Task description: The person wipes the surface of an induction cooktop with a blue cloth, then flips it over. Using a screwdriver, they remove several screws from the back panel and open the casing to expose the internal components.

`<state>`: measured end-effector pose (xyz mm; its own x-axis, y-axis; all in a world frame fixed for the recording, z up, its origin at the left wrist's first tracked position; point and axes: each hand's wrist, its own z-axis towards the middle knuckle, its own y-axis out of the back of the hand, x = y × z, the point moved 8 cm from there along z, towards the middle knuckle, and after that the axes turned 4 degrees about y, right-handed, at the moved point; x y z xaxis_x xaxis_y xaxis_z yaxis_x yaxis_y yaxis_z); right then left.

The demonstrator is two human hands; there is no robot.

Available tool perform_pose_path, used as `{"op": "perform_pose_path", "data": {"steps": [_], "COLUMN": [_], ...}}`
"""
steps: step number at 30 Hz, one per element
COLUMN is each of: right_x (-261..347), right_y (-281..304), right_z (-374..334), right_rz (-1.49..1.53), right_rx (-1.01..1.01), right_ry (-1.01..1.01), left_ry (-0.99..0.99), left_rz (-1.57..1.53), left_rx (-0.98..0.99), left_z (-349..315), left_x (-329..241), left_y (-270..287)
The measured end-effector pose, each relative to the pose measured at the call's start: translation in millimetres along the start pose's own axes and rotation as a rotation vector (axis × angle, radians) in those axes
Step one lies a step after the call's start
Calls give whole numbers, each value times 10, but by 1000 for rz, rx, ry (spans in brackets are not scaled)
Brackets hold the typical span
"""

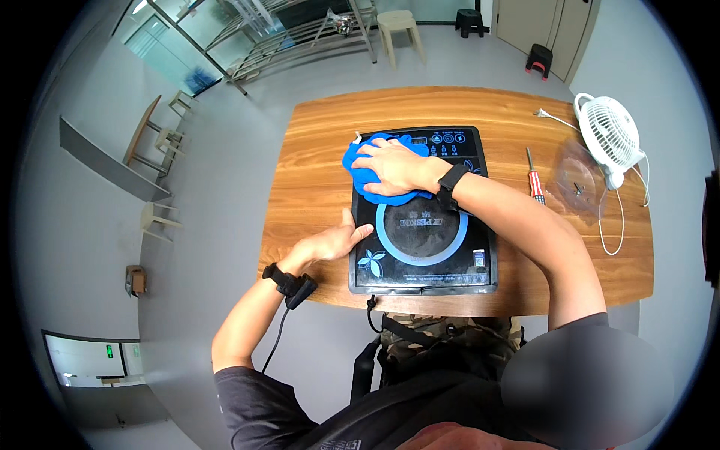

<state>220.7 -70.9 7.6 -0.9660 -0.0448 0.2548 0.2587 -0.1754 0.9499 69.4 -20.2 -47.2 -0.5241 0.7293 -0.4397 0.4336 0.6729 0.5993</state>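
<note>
A black induction cooktop [427,279] lies on the wooden table in front of me, with a blue ring around its dark round centre. Its far left part is covered by a bunched blue cloth [358,174]. My right hand [396,166] presses down on this cloth from above, fingers bent over it and slightly apart. At the cooktop's left edge my left hand [334,241] grips the side; its thumb and one finger show, while the other fingers are hidden. Black straps circle both wrists, and the left one carries a small black box with a cable.
On the table's right lie a screwdriver [535,180] with a red-and-white handle, a clear plastic bag [576,180] with small dark parts, and a white fan [609,133] with its cord. A metal rack [292,45] and stools [400,30] stand beyond the table [315,120].
</note>
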Motion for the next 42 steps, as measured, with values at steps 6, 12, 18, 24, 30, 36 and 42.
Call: {"op": "perform_pose_path", "data": {"steps": [6, 12, 18, 24, 30, 36, 42], "right_x": [383, 584, 857, 1234, 1345, 1019, 274], "right_y": [-36, -2, 44, 97, 213, 357, 482], "right_z": [-243, -586, -1144, -1758, -2068, -2156, -2016], "right_rz": [29, 64, 81, 132, 138, 100, 52], "right_rx": [4, 40, -19, -12, 27, 41, 7], "right_ry": [73, 85, 114, 137, 146, 77, -38], "left_ry": [-13, -83, -24, 62, 36, -8, -77], "left_rz": [36, 37, -45, -45, -57, -66, -31], "left_rx": [25, -54, 20, -9, -36, -41, -84], "left_z": [-1, 52, 106, -30, -17, 7, 57], "left_x": [-20, 40, 69, -17, 17, -12, 33], "left_y": [4, 14, -27, 12, 24, 30, 36]}}
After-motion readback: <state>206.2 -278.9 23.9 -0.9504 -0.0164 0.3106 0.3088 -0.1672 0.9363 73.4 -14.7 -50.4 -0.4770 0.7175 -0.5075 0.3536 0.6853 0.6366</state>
